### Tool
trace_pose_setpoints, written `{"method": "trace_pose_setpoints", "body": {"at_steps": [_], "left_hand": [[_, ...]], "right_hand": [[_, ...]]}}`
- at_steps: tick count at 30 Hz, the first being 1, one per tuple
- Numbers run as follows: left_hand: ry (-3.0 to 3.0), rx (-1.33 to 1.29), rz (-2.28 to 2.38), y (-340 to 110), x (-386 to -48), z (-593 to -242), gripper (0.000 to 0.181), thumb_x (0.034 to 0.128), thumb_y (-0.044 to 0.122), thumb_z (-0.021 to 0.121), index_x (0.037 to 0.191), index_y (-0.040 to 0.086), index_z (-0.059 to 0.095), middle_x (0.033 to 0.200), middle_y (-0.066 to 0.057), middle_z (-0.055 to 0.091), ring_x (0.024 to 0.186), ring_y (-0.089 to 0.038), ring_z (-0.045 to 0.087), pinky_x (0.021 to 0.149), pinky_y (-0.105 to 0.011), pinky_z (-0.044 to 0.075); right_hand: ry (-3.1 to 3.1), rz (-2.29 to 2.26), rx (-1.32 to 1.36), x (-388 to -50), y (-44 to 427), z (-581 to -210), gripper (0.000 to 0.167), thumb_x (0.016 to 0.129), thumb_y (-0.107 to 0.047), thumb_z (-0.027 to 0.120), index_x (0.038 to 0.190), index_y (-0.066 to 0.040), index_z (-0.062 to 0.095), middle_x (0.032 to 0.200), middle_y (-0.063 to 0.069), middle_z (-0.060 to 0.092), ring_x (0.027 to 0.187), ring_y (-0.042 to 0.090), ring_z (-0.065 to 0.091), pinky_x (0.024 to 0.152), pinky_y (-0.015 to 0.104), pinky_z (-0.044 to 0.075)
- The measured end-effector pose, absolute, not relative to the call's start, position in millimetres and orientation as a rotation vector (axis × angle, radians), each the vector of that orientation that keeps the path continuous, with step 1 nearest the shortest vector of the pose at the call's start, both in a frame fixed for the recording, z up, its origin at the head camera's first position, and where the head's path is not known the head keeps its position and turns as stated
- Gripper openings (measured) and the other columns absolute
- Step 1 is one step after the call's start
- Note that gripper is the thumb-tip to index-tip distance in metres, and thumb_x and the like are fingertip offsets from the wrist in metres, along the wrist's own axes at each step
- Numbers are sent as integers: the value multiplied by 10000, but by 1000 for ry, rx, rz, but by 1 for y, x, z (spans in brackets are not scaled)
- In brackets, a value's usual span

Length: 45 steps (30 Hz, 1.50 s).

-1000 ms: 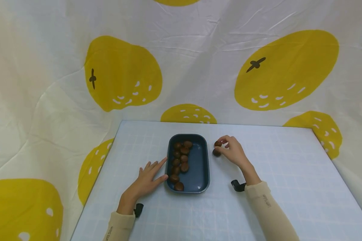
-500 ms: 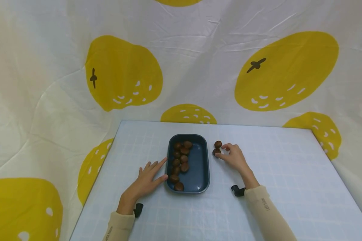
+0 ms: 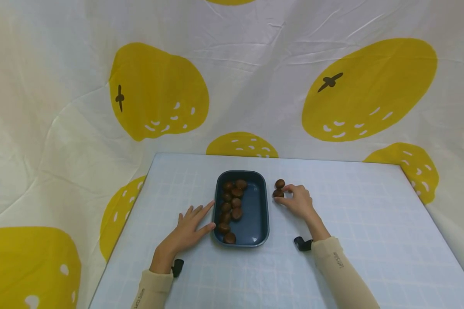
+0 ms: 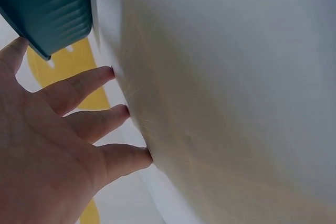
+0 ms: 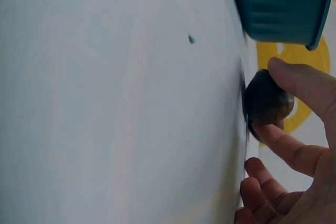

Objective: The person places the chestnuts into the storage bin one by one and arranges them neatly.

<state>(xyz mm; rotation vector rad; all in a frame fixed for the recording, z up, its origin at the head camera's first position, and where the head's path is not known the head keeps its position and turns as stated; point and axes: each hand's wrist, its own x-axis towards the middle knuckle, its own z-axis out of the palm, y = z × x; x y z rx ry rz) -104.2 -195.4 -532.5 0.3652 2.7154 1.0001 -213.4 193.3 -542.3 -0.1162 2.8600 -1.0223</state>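
Observation:
A dark blue tray (image 3: 253,214) holds several brown chestnuts (image 3: 236,213) in two rows along its left side. My left hand (image 3: 185,234) lies beside it with fingers spread, a fingertip and the thumb touching the left rim. In the left wrist view the other fingertips (image 4: 122,110) rest on the table. To the right of the tray two chestnuts sit close together. My right hand (image 3: 300,201) pinches the nearer chestnut (image 5: 268,98) between thumb and index finger, at the tabletop. The farther chestnut (image 3: 280,183) lies just beyond it, mostly hidden in the right wrist view.
A pale blue checked cloth (image 3: 371,223) covers the table. Behind it hangs a white curtain (image 3: 255,86) printed with large yellow fruit. The black wrist cameras (image 3: 303,243) sit low near the tabletop.
My right hand has left the farther chestnut and shifted slightly toward me, onto the nearer one, its fingers closing round it. The left hand and the tray stay put.

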Motion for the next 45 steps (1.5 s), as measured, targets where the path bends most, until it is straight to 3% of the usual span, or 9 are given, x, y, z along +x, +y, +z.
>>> {"method": "trace_pose_setpoints", "body": {"at_steps": [21,34,40,45], "left_hand": [[2723,361,970,-196,-106,-533,717,958,651,506,1580,460,205,1603,-159,289,1469,-494,99,1069,-758,-23],[2731,365,1003,-193,-104,-528,697,975,603,531,1581,446,225,1593,-173,304,1461,-512,108,1055,-774,-22],[2733,364,1003,-194,-104,-529,697,972,610,529,1578,454,221,1595,-166,304,1462,-508,107,1057,-772,-26],[2728,362,1003,-193,-103,-528,703,969,622,522,1579,454,217,1595,-168,302,1464,-506,105,1060,-768,-30]], "right_hand": [[2902,-1054,-145,-211,192,-541,435,845,-370,797,1125,-48,711,1195,273,585,1125,456,508,838,654,416],[2803,-1398,-366,-210,191,-527,425,842,-206,822,1146,57,684,1171,252,616,1101,401,507,895,554,454],[2590,-1553,-353,-208,189,-513,447,868,-263,812,1234,-51,670,1250,143,590,1162,340,472,920,494,413],[2528,-1577,-362,-208,183,-499,452,873,-298,807,1259,-112,663,1210,107,580,1118,318,498,879,449,434]]}}
